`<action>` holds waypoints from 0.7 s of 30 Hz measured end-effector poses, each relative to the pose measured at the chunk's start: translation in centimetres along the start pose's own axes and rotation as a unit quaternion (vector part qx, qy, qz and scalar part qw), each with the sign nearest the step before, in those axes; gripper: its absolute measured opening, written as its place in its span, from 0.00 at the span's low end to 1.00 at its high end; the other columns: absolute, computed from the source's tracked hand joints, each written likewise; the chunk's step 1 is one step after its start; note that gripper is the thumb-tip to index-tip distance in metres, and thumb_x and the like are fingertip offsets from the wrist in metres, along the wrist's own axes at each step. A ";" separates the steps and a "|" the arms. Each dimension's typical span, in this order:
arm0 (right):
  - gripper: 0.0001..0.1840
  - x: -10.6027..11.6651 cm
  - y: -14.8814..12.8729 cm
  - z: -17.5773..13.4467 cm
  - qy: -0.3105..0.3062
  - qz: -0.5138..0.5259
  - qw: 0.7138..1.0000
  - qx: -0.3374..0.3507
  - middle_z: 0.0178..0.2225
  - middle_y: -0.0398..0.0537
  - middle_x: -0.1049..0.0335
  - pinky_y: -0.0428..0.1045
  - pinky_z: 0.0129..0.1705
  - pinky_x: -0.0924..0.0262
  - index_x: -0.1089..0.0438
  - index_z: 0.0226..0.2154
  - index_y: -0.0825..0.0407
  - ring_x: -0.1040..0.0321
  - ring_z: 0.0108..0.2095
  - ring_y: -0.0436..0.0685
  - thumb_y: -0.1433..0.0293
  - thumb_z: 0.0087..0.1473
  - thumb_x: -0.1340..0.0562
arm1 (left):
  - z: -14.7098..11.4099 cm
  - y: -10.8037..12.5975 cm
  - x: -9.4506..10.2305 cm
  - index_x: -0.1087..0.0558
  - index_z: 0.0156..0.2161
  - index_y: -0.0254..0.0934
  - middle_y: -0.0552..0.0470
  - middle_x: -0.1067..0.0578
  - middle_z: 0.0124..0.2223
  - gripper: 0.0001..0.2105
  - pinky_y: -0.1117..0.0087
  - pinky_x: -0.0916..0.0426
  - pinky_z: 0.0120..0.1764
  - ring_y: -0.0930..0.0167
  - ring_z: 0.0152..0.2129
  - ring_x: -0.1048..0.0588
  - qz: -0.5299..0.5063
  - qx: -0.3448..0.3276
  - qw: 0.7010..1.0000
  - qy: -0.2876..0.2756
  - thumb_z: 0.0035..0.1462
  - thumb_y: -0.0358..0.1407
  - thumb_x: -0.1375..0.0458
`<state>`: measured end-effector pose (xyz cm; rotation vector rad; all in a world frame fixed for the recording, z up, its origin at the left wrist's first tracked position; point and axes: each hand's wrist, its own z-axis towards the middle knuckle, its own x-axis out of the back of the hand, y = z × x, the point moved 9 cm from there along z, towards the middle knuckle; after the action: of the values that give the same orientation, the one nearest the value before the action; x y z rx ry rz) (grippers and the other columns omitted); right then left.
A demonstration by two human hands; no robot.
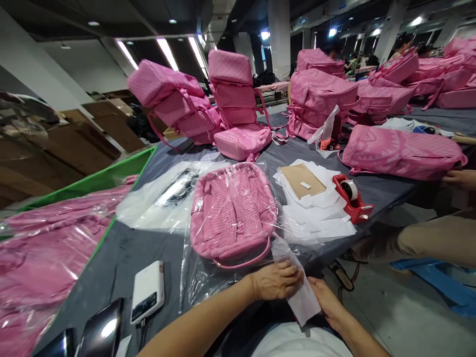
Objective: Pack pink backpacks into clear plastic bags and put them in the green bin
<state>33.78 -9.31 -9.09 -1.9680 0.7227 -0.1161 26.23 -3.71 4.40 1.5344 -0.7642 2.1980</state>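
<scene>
A pink backpack [234,208] in a clear plastic bag [197,285] lies in front of me, its carry handle towards me. Between my hands is a long strip of white, translucent wrapping [303,302], its upper end beside the backpack's handle. My left hand [278,280] is closed on the strip's left side with curled fingers. On the other edge, my right hand [329,300] pinches the strip near its lower end. A bit of red shows by that end; what it belongs to is hidden.
White sheets [316,218] with a brown card [303,179] lie beside a red tape dispenser [351,198]. More pink backpacks [238,94] stand behind. A power bank [148,292] and phones [99,329] lie left, near a green-edged bin [92,178]. Another person's hand [461,179] is at right.
</scene>
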 end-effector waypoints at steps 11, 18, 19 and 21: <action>0.19 3.3 -13.3 -5.3 0.149 -0.418 0.828 0.344 0.38 0.53 0.22 0.56 0.44 0.29 0.26 0.48 0.48 0.24 0.39 0.62 0.55 0.61 0.41 | -1.3 -1.9 5.1 0.35 0.64 0.36 0.41 0.21 0.57 0.19 0.60 0.37 0.65 0.64 0.60 0.28 -0.111 0.098 0.985 0.090 0.70 0.29 0.49; 0.12 -6.8 -24.5 -4.3 0.088 -0.543 0.597 0.584 0.38 0.51 0.22 0.49 0.40 0.32 0.24 0.45 0.49 0.25 0.38 0.56 0.72 0.65 0.43 | -1.8 -2.6 6.1 0.44 0.68 0.31 0.33 0.25 0.59 0.24 0.59 0.33 0.62 0.61 0.61 0.29 -0.087 0.157 0.982 0.065 0.69 0.29 0.51; 0.13 -7.2 -25.9 -3.4 0.081 -0.510 0.624 0.586 0.32 0.48 0.23 0.47 0.36 0.34 0.24 0.40 0.50 0.26 0.33 0.54 0.70 0.67 0.44 | -2.0 -3.4 6.2 0.45 0.69 0.31 0.33 0.26 0.61 0.25 0.60 0.32 0.62 0.61 0.61 0.29 -0.094 0.192 0.974 0.071 0.69 0.29 0.52; 0.18 -6.9 -29.1 -2.3 0.090 -0.430 0.679 0.588 0.28 0.45 0.25 0.45 0.33 0.36 0.25 0.34 0.51 0.27 0.29 0.52 0.65 0.71 0.47 | -2.7 -6.2 6.7 0.45 0.69 0.33 0.36 0.26 0.61 0.25 0.63 0.29 0.59 0.63 0.59 0.27 -0.112 0.309 0.938 0.109 0.69 0.28 0.55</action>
<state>40.01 2.02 17.94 -0.8329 -0.2824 -1.0746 25.37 2.77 11.34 1.4916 0.1954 2.4949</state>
